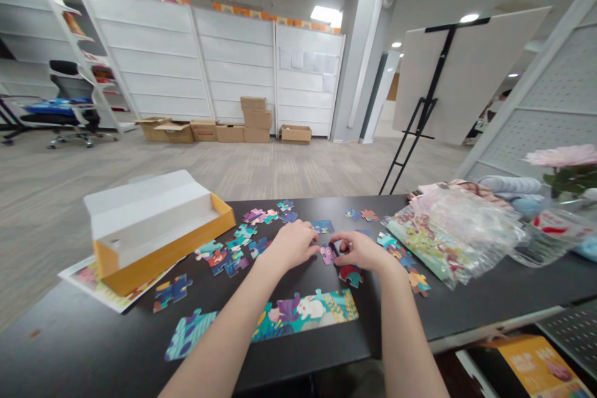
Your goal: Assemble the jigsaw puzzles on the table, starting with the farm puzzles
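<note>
A purple puzzle piece (328, 254) lies on the black desk (116, 348) between the loosely bent left hand (295, 245) and the curled right hand (362, 251), beyond a joined puzzle strip (310, 313), though whether either one pinches anything cannot be told from this angle.

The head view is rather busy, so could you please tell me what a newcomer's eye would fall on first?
Probably the left hand and right hand, close together among bright puzzle pieces in the middle of the black table. Next might come the joined puzzle strip near the front edge and the open yellow box on the left. The pink flower at the far right also stands out.
</note>
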{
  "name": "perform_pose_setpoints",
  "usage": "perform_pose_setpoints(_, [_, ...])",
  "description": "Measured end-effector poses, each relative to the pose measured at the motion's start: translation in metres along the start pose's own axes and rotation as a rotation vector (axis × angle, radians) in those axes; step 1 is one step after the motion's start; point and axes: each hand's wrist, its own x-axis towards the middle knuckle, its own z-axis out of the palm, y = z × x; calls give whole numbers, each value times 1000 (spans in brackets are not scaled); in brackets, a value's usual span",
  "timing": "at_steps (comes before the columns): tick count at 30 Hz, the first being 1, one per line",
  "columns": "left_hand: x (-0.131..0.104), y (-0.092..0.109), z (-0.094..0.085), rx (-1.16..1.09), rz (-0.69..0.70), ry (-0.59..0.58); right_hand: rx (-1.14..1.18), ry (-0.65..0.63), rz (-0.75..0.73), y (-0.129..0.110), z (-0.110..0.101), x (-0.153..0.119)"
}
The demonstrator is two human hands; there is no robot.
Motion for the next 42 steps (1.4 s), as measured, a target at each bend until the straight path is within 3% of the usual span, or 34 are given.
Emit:
perform_pose_setpoints(4, [-2, 2, 2, 3, 11, -20, 0, 4, 8, -3, 0, -3])
perform_pose_setpoints(12, [0, 7, 8, 9, 61, -30, -20, 207, -18, -2, 3, 4])
perform_pose_setpoints(42, [-2, 14, 13, -2, 60, -20, -287, 257, -8, -4, 9, 13])
